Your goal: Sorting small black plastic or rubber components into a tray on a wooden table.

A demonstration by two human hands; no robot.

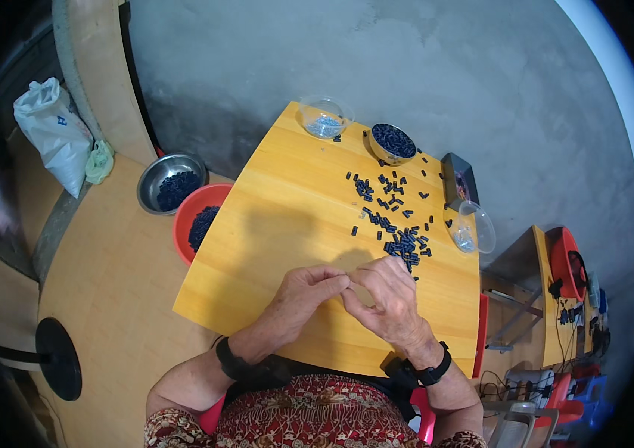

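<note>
My left hand [306,296] and my right hand [386,297] meet fingertip to fingertip above the near part of the yellow wooden table [257,246]. Both are pinched closed, and whatever sits between the fingers is too small or too hidden to name. Just beyond my right hand lies a loose heap of small black oblong pieces [406,245], with more of them scattered toward the far side. A metal bowl [392,144] full of like dark pieces stands near the far edge. Two clear plastic tubs, one at the far left [325,118] and one at the right edge [474,228], hold small shiny bits.
A dark rectangular tray [459,181] stands at the table's right edge. Left of the table, a red basin [196,224] and a steel bowl [171,184] hold dark pieces. A white sack [56,138] leans further left. Another table with a red basin [567,263] is at right.
</note>
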